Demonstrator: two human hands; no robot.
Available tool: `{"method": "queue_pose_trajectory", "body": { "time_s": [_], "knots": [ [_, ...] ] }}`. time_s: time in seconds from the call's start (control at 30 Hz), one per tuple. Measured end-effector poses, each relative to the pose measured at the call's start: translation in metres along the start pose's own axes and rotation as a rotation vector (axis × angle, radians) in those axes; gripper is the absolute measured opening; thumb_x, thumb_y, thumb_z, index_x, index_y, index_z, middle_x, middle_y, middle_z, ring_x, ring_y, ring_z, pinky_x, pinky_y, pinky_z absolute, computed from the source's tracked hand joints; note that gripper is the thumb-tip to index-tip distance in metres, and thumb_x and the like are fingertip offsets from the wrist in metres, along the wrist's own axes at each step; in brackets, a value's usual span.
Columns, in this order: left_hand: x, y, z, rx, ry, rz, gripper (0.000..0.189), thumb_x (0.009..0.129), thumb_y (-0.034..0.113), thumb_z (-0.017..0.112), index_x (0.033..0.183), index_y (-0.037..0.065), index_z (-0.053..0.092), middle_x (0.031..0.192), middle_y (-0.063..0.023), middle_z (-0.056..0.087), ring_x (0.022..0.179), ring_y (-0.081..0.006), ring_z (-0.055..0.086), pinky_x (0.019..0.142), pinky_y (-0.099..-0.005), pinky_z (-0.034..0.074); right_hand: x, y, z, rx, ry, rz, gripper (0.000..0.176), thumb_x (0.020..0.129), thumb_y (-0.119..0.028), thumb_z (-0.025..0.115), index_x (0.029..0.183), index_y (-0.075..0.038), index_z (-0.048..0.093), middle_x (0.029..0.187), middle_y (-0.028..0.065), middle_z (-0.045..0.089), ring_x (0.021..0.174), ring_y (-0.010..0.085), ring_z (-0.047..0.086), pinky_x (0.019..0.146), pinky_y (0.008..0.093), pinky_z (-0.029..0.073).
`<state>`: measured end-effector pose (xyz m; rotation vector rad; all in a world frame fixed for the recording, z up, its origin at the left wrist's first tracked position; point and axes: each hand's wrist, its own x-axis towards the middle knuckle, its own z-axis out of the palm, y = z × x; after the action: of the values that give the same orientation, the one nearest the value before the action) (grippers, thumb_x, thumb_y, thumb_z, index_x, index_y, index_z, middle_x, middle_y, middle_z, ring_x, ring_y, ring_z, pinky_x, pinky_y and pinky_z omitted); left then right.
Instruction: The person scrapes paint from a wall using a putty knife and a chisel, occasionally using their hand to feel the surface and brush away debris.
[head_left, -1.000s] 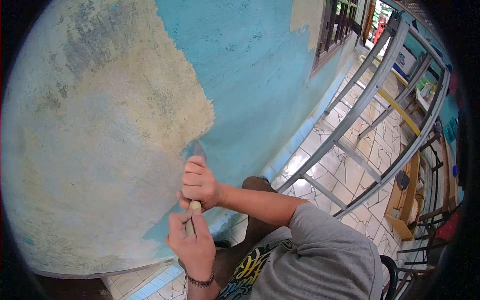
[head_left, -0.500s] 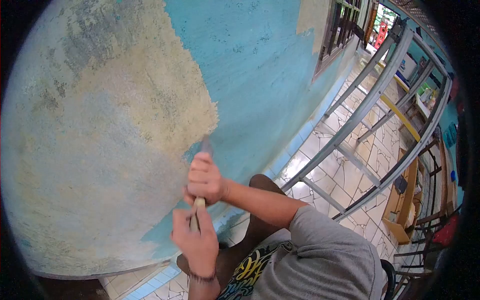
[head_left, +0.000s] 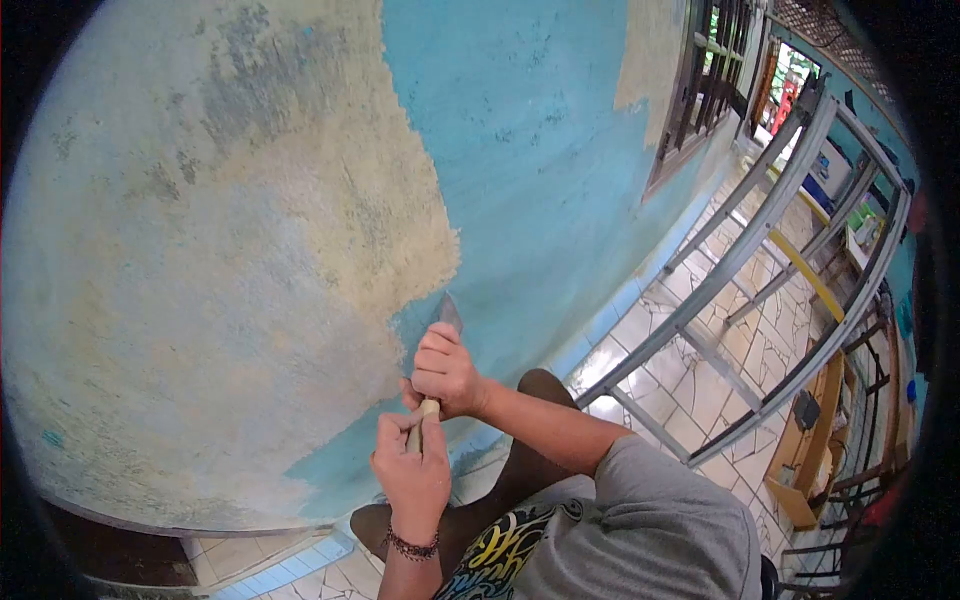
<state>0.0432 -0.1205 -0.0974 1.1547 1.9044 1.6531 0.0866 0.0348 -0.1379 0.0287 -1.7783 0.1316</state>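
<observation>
A scraper with a pointed-looking metal blade (head_left: pixel 449 314) and a pale handle (head_left: pixel 430 408) is held in both hands against the wall (head_left: pixel 520 150). My right hand (head_left: pixel 443 370) wraps round it just below the blade, fingers closed. Lower down, my left hand (head_left: pixel 412 470) pinches the handle's rear part between thumb and fingers; a dark bracelet circles that wrist. The blade tip lies over blue paint, close to the ragged edge of a bare beige patch (head_left: pixel 390 240). Part of the scraper is hidden under my right fingers.
A metal ladder (head_left: pixel 740 250) stands on the tiled floor (head_left: pixel 640 370) to the right. Beyond it lies an open cardboard box (head_left: pixel 800 470). A barred window (head_left: pixel 700 90) is set in the wall farther along. My bent knee (head_left: pixel 545 385) is close to the wall.
The view has shifted, so wall and ladder appear lower and farther right. Both hands still grip the scraper, whose blade sits slightly farther right along the wall and is less blurred.
</observation>
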Motion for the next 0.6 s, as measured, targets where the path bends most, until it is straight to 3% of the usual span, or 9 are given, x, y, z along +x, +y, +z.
{"method": "queue_pose_trajectory", "body": {
  "time_s": [0.13,0.6],
  "knots": [
    [0.0,0.004,0.0,0.003,0.011,0.014,0.016,0.09,0.005,0.066,0.085,-0.001,0.051,0.073,-0.0015,0.055,0.065,-0.0038,0.048,0.053,-0.0216,0.039,0.002,-0.001,-0.001,0.003,0.0,0.004,0.032,0.059,-0.004,0.07,0.056,-0.008,0.038,0.061,0.0043,0.036,0.059,0.0258,0.041,0.065,0.0397,0.037],
    [0.001,0.013,-0.003,0.024,0.0,0.015,0.015,0.088,0.003,0.066,0.084,-0.001,0.052,0.072,-0.0026,0.057,0.066,-0.0048,0.05,0.055,-0.0233,0.041,0.001,-0.003,-0.004,0.004,-0.044,0.023,0.028,0.059,-0.007,0.07,0.059,-0.008,0.041,0.065,0.0052,0.039,0.065,0.0263,0.044,0.072,0.0406,0.039]
  ]
}}
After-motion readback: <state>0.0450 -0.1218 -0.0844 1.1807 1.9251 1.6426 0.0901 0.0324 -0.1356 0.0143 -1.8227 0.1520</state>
